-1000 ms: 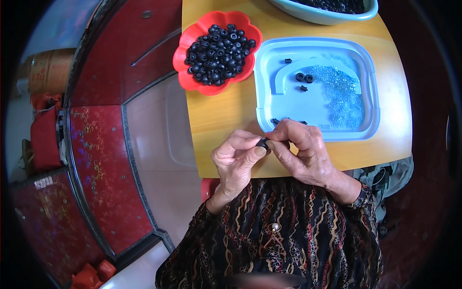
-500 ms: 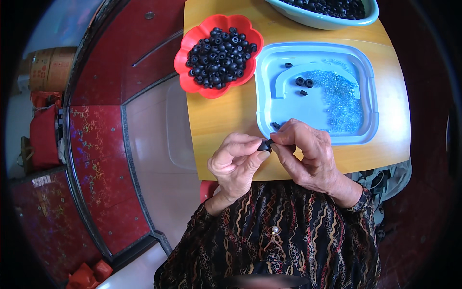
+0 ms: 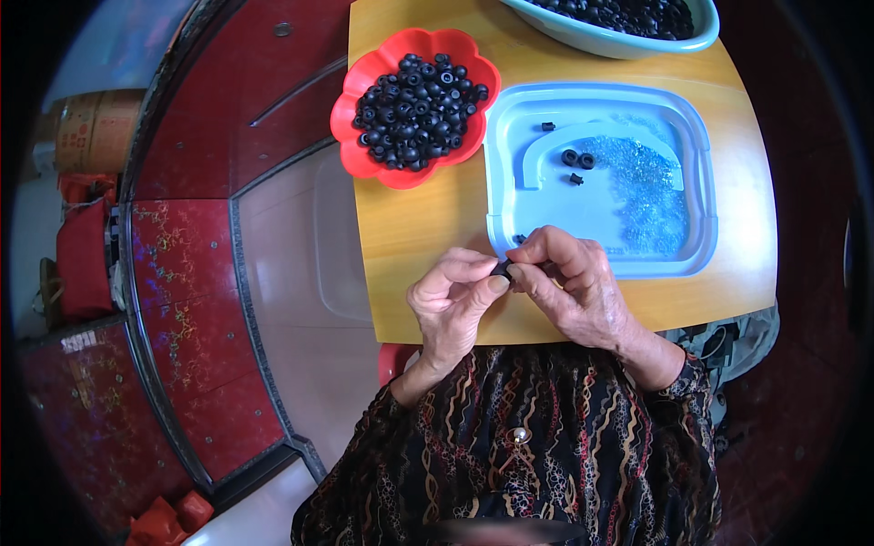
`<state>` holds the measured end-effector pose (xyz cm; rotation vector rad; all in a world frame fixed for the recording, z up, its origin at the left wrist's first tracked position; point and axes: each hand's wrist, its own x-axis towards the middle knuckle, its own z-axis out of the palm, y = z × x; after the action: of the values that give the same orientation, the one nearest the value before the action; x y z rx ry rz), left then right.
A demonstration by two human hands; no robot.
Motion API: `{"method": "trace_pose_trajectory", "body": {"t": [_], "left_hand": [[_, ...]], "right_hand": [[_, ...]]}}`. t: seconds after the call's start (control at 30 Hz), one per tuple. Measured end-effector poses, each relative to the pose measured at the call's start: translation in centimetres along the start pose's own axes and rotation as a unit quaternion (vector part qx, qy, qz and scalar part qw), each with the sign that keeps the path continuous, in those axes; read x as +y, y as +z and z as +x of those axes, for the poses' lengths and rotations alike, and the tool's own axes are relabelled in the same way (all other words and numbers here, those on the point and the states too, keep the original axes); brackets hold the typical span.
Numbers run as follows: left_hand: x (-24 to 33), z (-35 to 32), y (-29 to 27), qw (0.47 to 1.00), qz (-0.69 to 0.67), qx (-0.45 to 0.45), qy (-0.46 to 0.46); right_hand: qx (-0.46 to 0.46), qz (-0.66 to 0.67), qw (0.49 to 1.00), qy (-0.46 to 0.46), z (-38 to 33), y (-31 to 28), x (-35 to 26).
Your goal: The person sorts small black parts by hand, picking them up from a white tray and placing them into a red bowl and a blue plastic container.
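In front of my chest, over the table's near edge, my left hand (image 3: pixel 455 296) pinches a small black rounded part (image 3: pixel 503 269) between thumb and fingers. My right hand (image 3: pixel 578 287) is closed at the same part, its thumb and forefinger pressed against it from the right. The fingertips hide most of the part, so its shape is hard to make out. Just beyond my hands lies a light blue tray (image 3: pixel 596 267). In it are two black rings (image 3: pixel 578 159), a few small black spool-like pieces (image 3: pixel 576 179) and a spread of clear little beads (image 3: pixel 651 200).
A red flower-shaped bowl (image 3: pixel 341 114) full of black rounded parts stands at the far left of the wooden table (image 3: pixel 410 232). At the back, a pale blue-green basin (image 3: pixel 601 41) holds many more. A curved ridge (image 3: pixel 531 164) runs inside the tray.
My hands have come slightly closer together, the left shifting a little right. The black part is now more covered by my fingertips. Things on the table look unchanged.
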<state>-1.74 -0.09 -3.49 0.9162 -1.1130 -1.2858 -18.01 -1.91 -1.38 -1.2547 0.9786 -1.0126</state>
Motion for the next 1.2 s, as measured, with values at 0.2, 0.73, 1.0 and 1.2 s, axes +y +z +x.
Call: {"method": "trace_pose_trajectory", "body": {"t": [0.2, 0.73, 1.0, 1.2], "left_hand": [[0.8, 0.8, 0.3, 0.997, -0.075, 0.002, -0.03], [0.9, 1.3, 0.1, 0.965, -0.179, -0.021, -0.188], [2.0, 1.2, 0.2, 0.973, -0.16, -0.042, -0.162], [2.7, 1.1, 0.3, 0.983, -0.131, -0.065, -0.112]], "right_hand": [[0.046, -0.078, 0.988, -0.123, 0.4, 0.3, 0.1], [0.003, 0.132, 0.991, 0.014, 0.6, -0.7, -0.3], [-0.033, 0.311, 0.949, 0.023, 0.6, -1.1, -0.4], [-0.025, 0.284, 0.958, -0.012, 0.2, -1.2, 0.1]]}}
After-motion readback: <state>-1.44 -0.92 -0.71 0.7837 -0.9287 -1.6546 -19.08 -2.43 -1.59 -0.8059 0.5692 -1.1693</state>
